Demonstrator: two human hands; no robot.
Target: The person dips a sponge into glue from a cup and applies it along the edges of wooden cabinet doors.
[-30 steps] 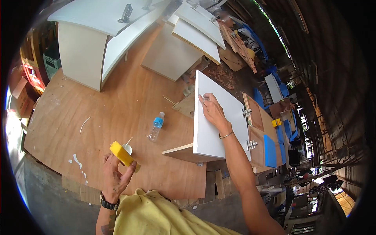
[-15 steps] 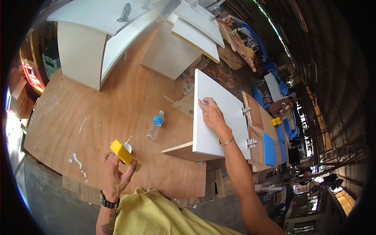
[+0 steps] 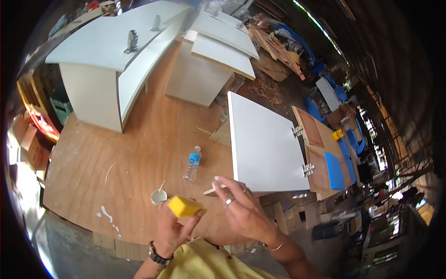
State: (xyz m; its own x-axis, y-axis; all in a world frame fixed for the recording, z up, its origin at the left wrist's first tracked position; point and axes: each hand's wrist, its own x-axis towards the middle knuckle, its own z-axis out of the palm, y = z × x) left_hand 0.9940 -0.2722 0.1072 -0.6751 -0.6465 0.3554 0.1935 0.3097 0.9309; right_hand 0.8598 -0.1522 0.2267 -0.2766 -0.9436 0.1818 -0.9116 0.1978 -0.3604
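A yellow block like a sponge (image 3: 186,206) is gripped between the thumb and fingers of my left hand (image 3: 173,228), low in the middle of the view. My right hand (image 3: 244,211) is raised to its right, fingers bent with the tips close together; a small pale thing seems to be at the fingertips, too small to name. Behind my right hand stands a white panel (image 3: 267,144) with two metal hinges (image 3: 307,170) on its right edge. A small white bowl (image 3: 159,196) with a thin stick in it sits just behind my left hand.
A clear plastic bottle (image 3: 192,163) with a blue label is on the plywood tabletop (image 3: 139,153). White cabinet parts (image 3: 93,93) stand at the back left, others (image 3: 197,76) at the back middle. White spills (image 3: 108,216) mark the front left. A blue panel (image 3: 334,171) is at the right.
My right hand has left the white panel's face and come down and left, near my left hand. My left hand, with the yellow block, has shifted right and down. The view has tilted slightly.
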